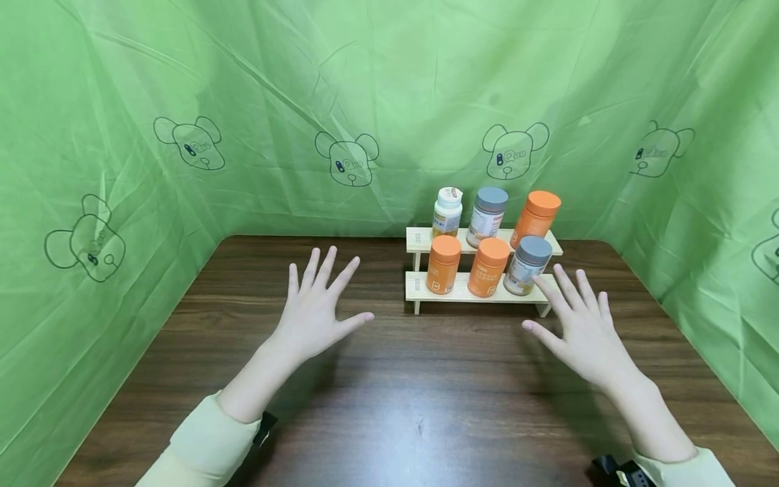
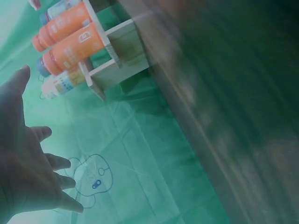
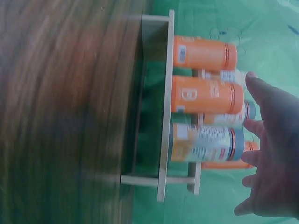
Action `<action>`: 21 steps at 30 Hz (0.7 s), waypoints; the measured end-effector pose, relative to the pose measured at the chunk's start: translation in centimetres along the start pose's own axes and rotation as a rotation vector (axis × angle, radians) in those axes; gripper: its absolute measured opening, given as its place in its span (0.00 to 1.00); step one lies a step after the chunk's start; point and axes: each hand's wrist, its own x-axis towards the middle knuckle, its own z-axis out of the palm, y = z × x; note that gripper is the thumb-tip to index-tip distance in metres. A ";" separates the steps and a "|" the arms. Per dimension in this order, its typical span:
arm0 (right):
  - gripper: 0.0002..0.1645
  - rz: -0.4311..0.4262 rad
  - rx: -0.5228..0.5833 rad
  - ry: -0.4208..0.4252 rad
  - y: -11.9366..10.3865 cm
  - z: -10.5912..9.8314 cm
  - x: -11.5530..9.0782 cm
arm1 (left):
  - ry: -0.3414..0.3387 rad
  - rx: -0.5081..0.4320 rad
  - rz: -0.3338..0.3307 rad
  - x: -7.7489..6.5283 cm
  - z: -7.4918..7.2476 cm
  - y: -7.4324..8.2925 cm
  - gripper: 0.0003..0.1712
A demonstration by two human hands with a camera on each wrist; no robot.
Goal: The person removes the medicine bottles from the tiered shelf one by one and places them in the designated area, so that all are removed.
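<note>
Holds the bare right hand [image 1: 585, 337] out over the brown wood-grain table [image 1: 389, 385], fingers straight and fanned wide, grasping nothing. Has nearest to these fingertips an upright cylindrical jar with grey lid and printed label [image 1: 523, 270], at the right end of the lower tier of the pale wooden two-step rack [image 1: 418, 289]. Lies just ahead of the right thumb and index finger, slightly to their left, with long axis vertical, so crosswise to the forward-pointing fingers. Cannot tell, at the index fingertip, contact from mere overlap in the head view. Runs leftward along that tier to a middle orange plastic bottle [image 1: 485, 276] and a left-end orange plastic bottle [image 1: 442, 272]. Bears above a slim white-capped bottle [image 1: 447, 211], a second grey-lidded jar [image 1: 487, 218] and a rear orange bottle [image 1: 535, 218]. Holds the bare left hand [image 1: 313, 310] well apart, left of the rack, fingers likewise spread, bearing nothing.
</note>
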 end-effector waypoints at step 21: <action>0.48 -0.010 0.201 0.041 6.0 -0.2 1.8 | 0.131 -0.100 0.101 6.3 -2.0 2.3 0.51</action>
